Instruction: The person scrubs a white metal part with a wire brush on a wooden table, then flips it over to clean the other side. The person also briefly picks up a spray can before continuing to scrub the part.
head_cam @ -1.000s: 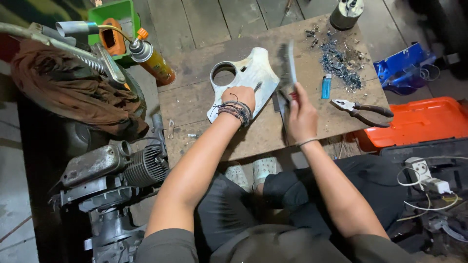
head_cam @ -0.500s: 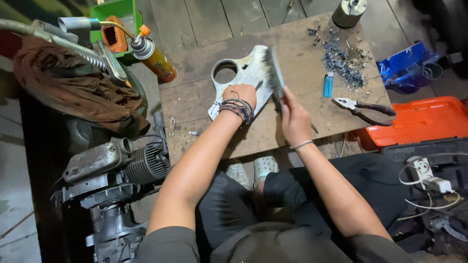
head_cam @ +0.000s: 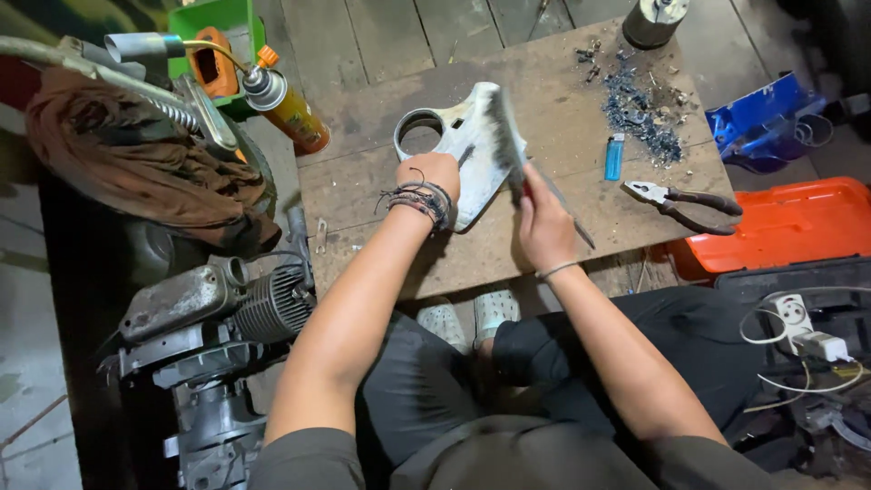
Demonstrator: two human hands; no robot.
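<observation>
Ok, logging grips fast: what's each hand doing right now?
Left hand: pressed on the metal cover.
Right hand: closed around the wire brush.

A pale silver-grey metal cover (head_cam: 467,150) lies on a worn brown wooden board (head_cam: 381,195), near a light blue lighter (head_cam: 614,156) and dark-handled pliers (head_cam: 680,201). An orange spray can (head_cam: 288,111) stands beside a bright green box (head_cam: 218,20). To the right sit an orange case lid (head_cam: 780,227) and a blue plastic piece (head_cam: 762,113); a brown rag (head_cam: 136,163) lies left.
</observation>
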